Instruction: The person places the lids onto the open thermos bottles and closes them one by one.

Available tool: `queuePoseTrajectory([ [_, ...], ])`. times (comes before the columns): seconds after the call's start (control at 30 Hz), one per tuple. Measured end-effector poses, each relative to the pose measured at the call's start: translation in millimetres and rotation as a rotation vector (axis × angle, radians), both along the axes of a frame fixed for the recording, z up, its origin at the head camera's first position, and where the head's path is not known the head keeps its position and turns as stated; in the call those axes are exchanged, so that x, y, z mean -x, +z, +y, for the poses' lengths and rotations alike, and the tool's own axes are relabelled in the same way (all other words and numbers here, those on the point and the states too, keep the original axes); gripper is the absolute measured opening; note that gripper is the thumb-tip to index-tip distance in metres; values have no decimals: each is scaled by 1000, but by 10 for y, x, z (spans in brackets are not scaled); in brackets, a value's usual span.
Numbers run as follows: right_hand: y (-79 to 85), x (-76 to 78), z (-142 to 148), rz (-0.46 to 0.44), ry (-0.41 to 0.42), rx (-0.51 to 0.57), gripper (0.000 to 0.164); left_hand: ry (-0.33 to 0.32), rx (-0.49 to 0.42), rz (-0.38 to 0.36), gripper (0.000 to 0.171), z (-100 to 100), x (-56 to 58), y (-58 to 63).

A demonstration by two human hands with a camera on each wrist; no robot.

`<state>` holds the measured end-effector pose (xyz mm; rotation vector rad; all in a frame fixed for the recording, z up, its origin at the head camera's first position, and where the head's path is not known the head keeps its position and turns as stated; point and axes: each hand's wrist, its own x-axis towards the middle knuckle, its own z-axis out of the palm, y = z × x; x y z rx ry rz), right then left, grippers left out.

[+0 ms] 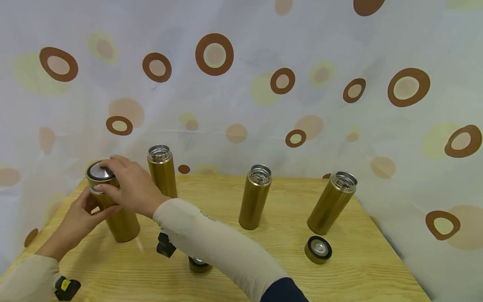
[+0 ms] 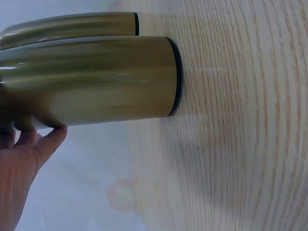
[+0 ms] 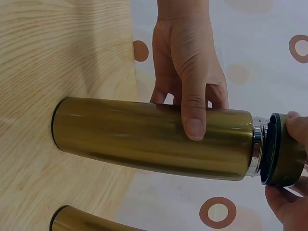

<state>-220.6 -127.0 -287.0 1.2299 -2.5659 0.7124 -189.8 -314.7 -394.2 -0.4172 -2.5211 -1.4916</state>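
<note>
At the left of the table stands a gold thermos bottle (image 1: 124, 228). My left hand (image 1: 79, 218) grips its upper body, and in the right wrist view the thumb lies across the gold side. My right hand (image 1: 137, 186) holds a gold lid (image 3: 289, 161) with a black inner ring by its edge, over the bottle's mouth. A strip of the steel neck (image 3: 256, 144) shows between lid and body, and the lid sits slightly tilted. The left wrist view shows the bottle's black base (image 2: 176, 77) resting on the wood.
A lidless gold bottle (image 1: 164, 178) stands just behind the held one. Two more lidless bottles stand to the right, one mid-table (image 1: 254, 203) and another (image 1: 331, 205) near the right edge. One loose lid (image 1: 318, 250) lies before it; another lid (image 1: 199, 266) is partly hidden by my right sleeve.
</note>
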Motion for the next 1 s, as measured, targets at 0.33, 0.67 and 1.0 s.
queuePoseTrajectory([
  [0.33, -20, 56, -14, 104, 25, -94, 50, -10, -39, -10, 78, 47, 15, -62],
  [0.67, 46, 74, -18, 50, -7, -113, 54, -5, -11, -19, 77, 47, 37, -1],
  [1.0, 14, 92, -128, 59, 0, -164, 51, -4, 11, -21, 79, -8, 17, -17],
])
